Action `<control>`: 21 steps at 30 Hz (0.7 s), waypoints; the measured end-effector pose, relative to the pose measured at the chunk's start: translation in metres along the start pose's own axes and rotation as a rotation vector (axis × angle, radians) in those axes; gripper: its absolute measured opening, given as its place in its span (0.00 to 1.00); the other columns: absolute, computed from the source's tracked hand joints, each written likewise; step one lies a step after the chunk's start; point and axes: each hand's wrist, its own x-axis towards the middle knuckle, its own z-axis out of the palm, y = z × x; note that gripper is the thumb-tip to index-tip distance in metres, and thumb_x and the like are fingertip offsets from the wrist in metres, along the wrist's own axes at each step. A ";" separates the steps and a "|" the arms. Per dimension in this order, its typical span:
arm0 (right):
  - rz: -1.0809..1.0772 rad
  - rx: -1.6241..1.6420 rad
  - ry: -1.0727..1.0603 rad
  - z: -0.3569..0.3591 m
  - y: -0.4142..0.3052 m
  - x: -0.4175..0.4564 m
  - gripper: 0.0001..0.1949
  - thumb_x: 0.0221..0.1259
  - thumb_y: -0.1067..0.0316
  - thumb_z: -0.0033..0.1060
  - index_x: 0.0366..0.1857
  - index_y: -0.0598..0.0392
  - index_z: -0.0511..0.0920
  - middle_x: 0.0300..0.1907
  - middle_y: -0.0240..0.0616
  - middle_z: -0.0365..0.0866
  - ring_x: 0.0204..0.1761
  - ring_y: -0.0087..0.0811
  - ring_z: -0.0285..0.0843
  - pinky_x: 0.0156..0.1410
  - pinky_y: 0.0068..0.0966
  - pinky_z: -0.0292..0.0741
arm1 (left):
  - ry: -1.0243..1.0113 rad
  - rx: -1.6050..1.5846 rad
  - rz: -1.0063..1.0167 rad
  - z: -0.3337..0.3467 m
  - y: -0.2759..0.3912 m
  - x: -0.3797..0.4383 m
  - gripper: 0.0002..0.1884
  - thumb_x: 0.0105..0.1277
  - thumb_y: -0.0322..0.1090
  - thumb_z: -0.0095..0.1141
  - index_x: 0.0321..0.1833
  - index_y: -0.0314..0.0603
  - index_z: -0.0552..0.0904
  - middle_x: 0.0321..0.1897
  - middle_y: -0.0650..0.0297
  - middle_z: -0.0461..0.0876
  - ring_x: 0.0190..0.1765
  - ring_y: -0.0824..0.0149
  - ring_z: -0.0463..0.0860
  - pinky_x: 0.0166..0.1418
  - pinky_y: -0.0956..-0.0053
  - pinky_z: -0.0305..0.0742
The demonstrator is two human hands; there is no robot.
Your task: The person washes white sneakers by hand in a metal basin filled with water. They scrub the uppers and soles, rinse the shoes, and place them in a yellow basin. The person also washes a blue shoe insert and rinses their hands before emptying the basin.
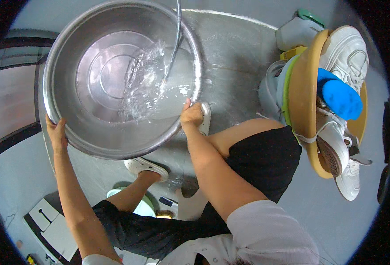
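Note:
A large round stainless steel basin (115, 139) is in front of me, its near rim lower in the view. My left hand (57, 134) grips the rim at the lower left, thumb over the edge. On the lower right of the rim, my right hand (192, 115) is closed around the metal. Clear water (145, 86) ripples and pools on the basin's right side, so the basin looks tilted that way. A metal shower hose (177, 36) hangs over the far right rim, and its lower end reaches the water.
At right, a tan plastic basin (302, 89) holds white sneakers (344, 53) and a blue brush-like object (342, 99), above stacked buckets (270, 87). A pale green basin (145, 207) lies beneath my legs. White clogs (147, 168) are on my feet. The grey tiled floor (234, 76) is wet.

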 end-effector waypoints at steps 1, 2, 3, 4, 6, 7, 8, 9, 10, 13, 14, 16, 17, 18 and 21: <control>-0.018 -0.078 -0.054 -0.004 0.000 0.000 0.24 0.57 0.42 0.48 0.34 0.57 0.76 0.38 0.46 0.79 0.41 0.42 0.78 0.46 0.37 0.72 | 0.019 -0.039 0.014 0.000 -0.001 0.004 0.22 0.52 0.23 0.55 0.53 0.38 0.70 0.35 0.66 0.75 0.35 0.73 0.73 0.42 0.79 0.69; -0.054 -0.133 -0.152 -0.008 0.001 0.001 0.25 0.57 0.41 0.46 0.37 0.58 0.76 0.40 0.47 0.79 0.43 0.43 0.77 0.47 0.38 0.72 | 0.058 -0.018 0.036 0.000 -0.002 0.006 0.22 0.50 0.22 0.55 0.51 0.37 0.71 0.34 0.66 0.75 0.35 0.72 0.73 0.43 0.79 0.69; -0.092 -0.191 -0.246 -0.019 -0.001 0.002 0.27 0.58 0.40 0.44 0.39 0.58 0.75 0.41 0.49 0.78 0.45 0.45 0.77 0.48 0.39 0.72 | 0.089 0.038 0.050 -0.001 -0.002 0.007 0.21 0.50 0.22 0.55 0.50 0.37 0.72 0.34 0.66 0.75 0.35 0.72 0.73 0.43 0.79 0.69; -0.122 -0.250 -0.337 -0.029 0.001 0.004 0.28 0.58 0.39 0.41 0.42 0.59 0.75 0.42 0.50 0.78 0.46 0.47 0.76 0.49 0.40 0.72 | 0.110 0.091 0.062 0.001 -0.005 0.009 0.20 0.49 0.22 0.55 0.49 0.37 0.73 0.34 0.66 0.75 0.35 0.72 0.74 0.43 0.79 0.68; -0.218 -0.392 -0.404 -0.045 -0.004 0.016 0.29 0.58 0.38 0.41 0.44 0.57 0.75 0.44 0.49 0.78 0.48 0.46 0.76 0.51 0.40 0.71 | 0.148 0.150 0.081 0.000 -0.009 0.013 0.18 0.49 0.23 0.56 0.46 0.36 0.74 0.33 0.67 0.76 0.34 0.73 0.74 0.42 0.79 0.68; -0.270 -0.467 -0.439 -0.051 -0.008 0.025 0.29 0.58 0.38 0.41 0.45 0.56 0.76 0.44 0.48 0.78 0.48 0.45 0.76 0.52 0.39 0.71 | 0.164 0.152 0.084 -0.001 -0.013 0.014 0.17 0.48 0.24 0.56 0.44 0.36 0.75 0.32 0.67 0.76 0.34 0.73 0.74 0.41 0.80 0.68; -0.220 -0.393 -0.418 -0.054 -0.017 0.033 0.29 0.55 0.37 0.46 0.45 0.55 0.76 0.46 0.47 0.77 0.49 0.46 0.75 0.52 0.38 0.71 | 0.182 0.156 0.085 -0.002 -0.017 0.012 0.15 0.48 0.25 0.57 0.42 0.36 0.76 0.30 0.68 0.76 0.33 0.73 0.73 0.40 0.80 0.68; -0.163 -0.316 -0.381 -0.060 -0.027 0.047 0.29 0.52 0.37 0.51 0.45 0.55 0.76 0.47 0.46 0.76 0.50 0.47 0.73 0.53 0.37 0.71 | 0.193 0.147 0.093 0.001 -0.019 0.013 0.14 0.48 0.26 0.58 0.40 0.36 0.77 0.29 0.68 0.77 0.32 0.73 0.73 0.39 0.80 0.68; -0.258 -0.191 -0.190 -0.066 -0.037 0.060 0.31 0.49 0.38 0.54 0.48 0.56 0.73 0.51 0.49 0.72 0.54 0.48 0.69 0.55 0.38 0.69 | 0.228 0.248 0.120 0.005 -0.009 0.005 0.13 0.48 0.28 0.59 0.38 0.36 0.78 0.25 0.70 0.75 0.29 0.75 0.72 0.37 0.81 0.67; -0.463 0.187 0.270 -0.092 -0.097 0.102 0.49 0.37 0.38 0.66 0.61 0.62 0.57 0.60 0.58 0.60 0.62 0.53 0.57 0.66 0.43 0.57 | 0.212 0.132 0.129 0.005 -0.010 -0.009 0.12 0.48 0.29 0.59 0.37 0.37 0.78 0.25 0.69 0.74 0.28 0.76 0.70 0.36 0.81 0.67; -0.477 0.312 0.314 -0.112 -0.124 0.114 0.54 0.33 0.35 0.67 0.64 0.60 0.54 0.62 0.56 0.58 0.64 0.52 0.54 0.67 0.43 0.54 | 0.246 0.202 0.124 0.011 -0.007 -0.013 0.10 0.47 0.29 0.59 0.34 0.36 0.77 0.23 0.71 0.73 0.27 0.77 0.68 0.34 0.82 0.66; -0.720 0.313 0.367 -0.151 -0.181 0.126 0.52 0.33 0.36 0.68 0.64 0.56 0.55 0.62 0.53 0.59 0.64 0.50 0.56 0.66 0.41 0.57 | 0.257 0.164 0.115 0.008 -0.008 -0.020 0.09 0.47 0.28 0.58 0.31 0.36 0.76 0.22 0.71 0.72 0.26 0.78 0.68 0.33 0.82 0.66; -0.888 0.228 0.429 -0.159 -0.207 0.132 0.49 0.35 0.38 0.68 0.63 0.56 0.57 0.60 0.53 0.63 0.62 0.50 0.59 0.64 0.40 0.60 | 0.260 0.144 0.112 0.006 -0.009 -0.022 0.08 0.47 0.28 0.58 0.30 0.36 0.76 0.21 0.71 0.72 0.26 0.78 0.68 0.32 0.82 0.66; -0.968 0.216 0.534 -0.158 -0.235 0.133 0.41 0.43 0.42 0.62 0.59 0.59 0.62 0.55 0.54 0.67 0.57 0.50 0.65 0.59 0.37 0.65 | 0.288 0.238 0.101 0.004 -0.008 -0.026 0.07 0.47 0.28 0.58 0.28 0.36 0.75 0.20 0.71 0.72 0.25 0.78 0.68 0.31 0.83 0.65; -1.021 0.593 -0.665 -0.175 -0.288 0.112 0.48 0.45 0.43 0.64 0.66 0.59 0.49 0.64 0.49 0.58 0.63 0.50 0.58 0.63 0.37 0.63 | 0.359 0.241 0.107 0.004 -0.008 -0.041 0.08 0.46 0.29 0.58 0.28 0.36 0.75 0.20 0.71 0.72 0.25 0.78 0.68 0.31 0.83 0.65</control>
